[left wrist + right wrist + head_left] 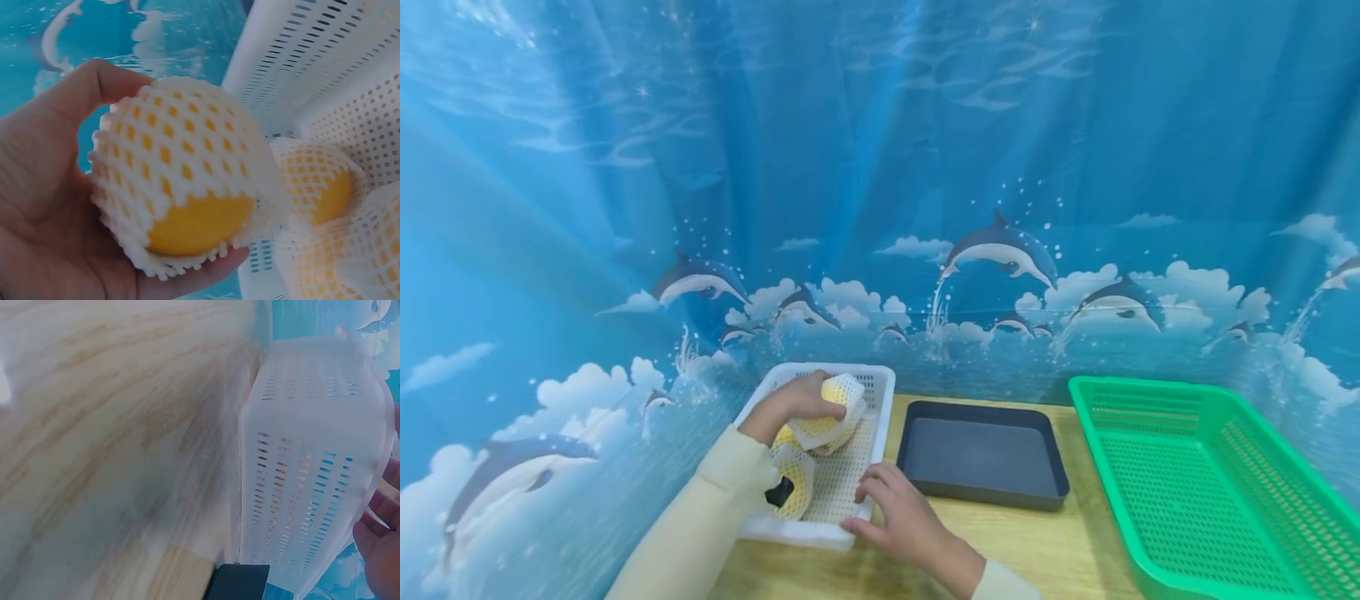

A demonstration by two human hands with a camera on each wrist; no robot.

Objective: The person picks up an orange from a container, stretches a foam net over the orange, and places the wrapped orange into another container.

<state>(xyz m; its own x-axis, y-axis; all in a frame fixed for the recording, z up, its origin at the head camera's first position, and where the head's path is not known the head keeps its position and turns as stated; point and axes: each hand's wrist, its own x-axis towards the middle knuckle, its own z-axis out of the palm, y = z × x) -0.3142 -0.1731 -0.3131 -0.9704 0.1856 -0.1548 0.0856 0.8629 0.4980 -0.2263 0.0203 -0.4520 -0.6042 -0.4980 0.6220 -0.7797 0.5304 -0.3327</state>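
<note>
In my left hand is a round yellow fruit in a white foam net, gripped between thumb and fingers. The head view shows this left hand over the back of a white perforated basket. More netted yellow fruits lie inside the basket, below and beside the held one. At the basket's near right corner, my right hand holds the rim with bent fingers and thumb. The right wrist view catches only part of this right hand along the basket's rim.
A shallow dark grey tray stands just right of the white basket on the wood-patterned table. Farther right is a large green perforated basket. A blue curtain with dolphins hangs behind and to the left.
</note>
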